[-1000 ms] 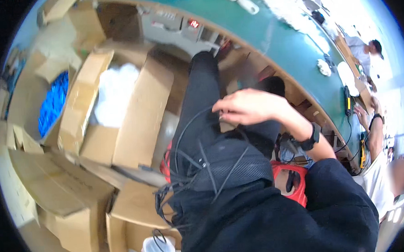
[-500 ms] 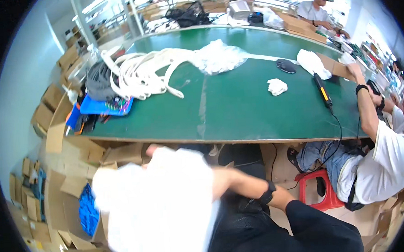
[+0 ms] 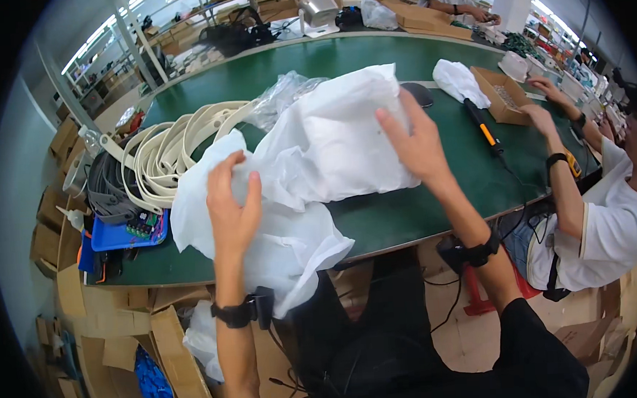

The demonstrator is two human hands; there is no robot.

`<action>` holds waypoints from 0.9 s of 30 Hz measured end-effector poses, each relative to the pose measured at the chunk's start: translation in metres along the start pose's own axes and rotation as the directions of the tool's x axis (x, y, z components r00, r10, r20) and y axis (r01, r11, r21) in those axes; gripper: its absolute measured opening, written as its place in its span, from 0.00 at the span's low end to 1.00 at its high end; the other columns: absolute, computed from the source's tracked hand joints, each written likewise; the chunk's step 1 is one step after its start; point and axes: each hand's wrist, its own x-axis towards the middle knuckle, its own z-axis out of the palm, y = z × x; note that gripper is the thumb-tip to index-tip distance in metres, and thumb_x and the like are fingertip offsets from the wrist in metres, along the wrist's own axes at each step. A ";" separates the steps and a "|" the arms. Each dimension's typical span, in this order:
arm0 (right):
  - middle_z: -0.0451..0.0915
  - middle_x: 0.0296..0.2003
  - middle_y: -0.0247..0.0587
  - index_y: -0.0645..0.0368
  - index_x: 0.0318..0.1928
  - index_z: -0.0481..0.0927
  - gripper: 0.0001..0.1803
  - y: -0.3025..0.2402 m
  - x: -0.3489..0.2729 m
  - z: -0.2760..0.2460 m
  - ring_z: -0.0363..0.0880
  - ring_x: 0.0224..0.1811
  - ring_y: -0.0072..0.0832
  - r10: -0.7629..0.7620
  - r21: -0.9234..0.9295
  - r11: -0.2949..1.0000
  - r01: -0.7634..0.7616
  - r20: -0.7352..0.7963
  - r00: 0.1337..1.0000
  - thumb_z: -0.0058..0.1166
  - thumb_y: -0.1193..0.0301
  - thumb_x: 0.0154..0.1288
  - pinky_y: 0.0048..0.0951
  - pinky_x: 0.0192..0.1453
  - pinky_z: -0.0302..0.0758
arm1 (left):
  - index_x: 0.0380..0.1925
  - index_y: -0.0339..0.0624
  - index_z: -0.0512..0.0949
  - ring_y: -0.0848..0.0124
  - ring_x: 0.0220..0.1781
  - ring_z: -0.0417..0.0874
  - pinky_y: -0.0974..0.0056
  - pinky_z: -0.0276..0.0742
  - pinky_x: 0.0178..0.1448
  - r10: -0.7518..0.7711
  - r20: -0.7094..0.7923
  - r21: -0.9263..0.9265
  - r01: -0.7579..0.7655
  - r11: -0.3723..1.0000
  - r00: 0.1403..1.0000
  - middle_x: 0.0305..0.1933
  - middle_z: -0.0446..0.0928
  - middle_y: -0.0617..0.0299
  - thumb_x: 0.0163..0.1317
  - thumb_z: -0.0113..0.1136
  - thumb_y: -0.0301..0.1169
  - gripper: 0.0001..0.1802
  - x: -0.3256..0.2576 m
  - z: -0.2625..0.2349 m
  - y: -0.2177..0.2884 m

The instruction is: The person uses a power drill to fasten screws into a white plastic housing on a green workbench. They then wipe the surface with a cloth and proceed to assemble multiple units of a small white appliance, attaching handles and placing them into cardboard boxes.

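A white bundle [image 3: 358, 135], wrapped in thin soft sheeting, lies at the near edge of the green table; whatever may be inside is hidden. Loose white sheeting [image 3: 284, 237] spreads from it to the left and droops over the edge toward my lap. My left hand [image 3: 232, 207] is over this loose part, thumb and fingers apart, with nothing gripped that I can see. At the bundle's right side is my right hand [image 3: 420, 143], fingers spread, the thumb against the white surface.
Cream straps [image 3: 162, 164] in loops, grey straps [image 3: 109, 185] and a blue tray [image 3: 129, 234] of small parts are at left. A black-orange corded tool [image 3: 482, 129] and a small cardboard box [image 3: 500, 99] lie at right, near a seated co-worker [image 3: 586, 221]. Open cartons [image 3: 186, 357] stand below left.
The white sheeting has come up from beside my lap at lower left onto the table. Both my hands now show over it. The view has shifted, and the co-worker's hands are at the small box.
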 end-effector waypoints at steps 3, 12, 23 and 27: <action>0.79 0.56 0.56 0.67 0.65 0.71 0.32 0.015 0.007 0.004 0.77 0.60 0.37 -0.135 -0.012 0.991 0.135 -0.020 0.991 0.58 0.57 0.70 0.36 0.66 0.69 | 0.63 0.42 0.71 0.50 0.69 0.68 0.50 0.65 0.70 0.187 0.225 0.187 -0.231 0.955 0.956 0.64 0.71 0.43 0.54 0.68 0.30 0.34 -0.035 -0.034 0.009; 0.65 0.70 0.57 0.71 0.71 0.63 0.39 0.096 0.012 -0.042 0.65 0.72 0.42 0.009 -0.207 0.978 -0.020 -0.053 0.999 0.44 0.48 0.76 0.36 0.75 0.58 | 0.40 0.41 0.80 0.55 0.43 0.82 0.53 0.79 0.46 0.041 0.301 0.340 -0.147 0.929 0.953 0.39 0.80 0.54 0.53 0.66 0.28 0.13 -0.346 -0.058 -0.095; 0.70 0.26 0.27 0.70 0.33 0.79 0.17 0.030 -0.008 -0.009 0.64 0.31 0.17 -0.055 -0.436 0.900 -0.022 -0.165 0.985 0.54 0.67 0.75 0.25 0.36 0.65 | 0.52 0.32 0.79 0.49 0.52 0.84 0.51 0.77 0.56 -0.977 0.036 0.690 0.702 0.175 0.209 0.49 0.81 0.41 0.63 0.56 0.34 0.21 -0.508 -0.133 -0.275; 0.60 0.20 0.23 0.65 0.23 0.68 0.24 0.020 0.023 -0.032 0.55 0.25 0.15 -0.182 -0.268 0.960 0.078 -0.389 0.903 0.57 0.63 0.73 0.27 0.27 0.52 | 0.51 0.30 0.80 0.51 0.50 0.87 0.54 0.81 0.51 -0.937 0.249 0.492 0.801 0.340 0.245 0.44 0.85 0.41 0.66 0.56 0.37 0.22 -0.329 -0.167 -0.191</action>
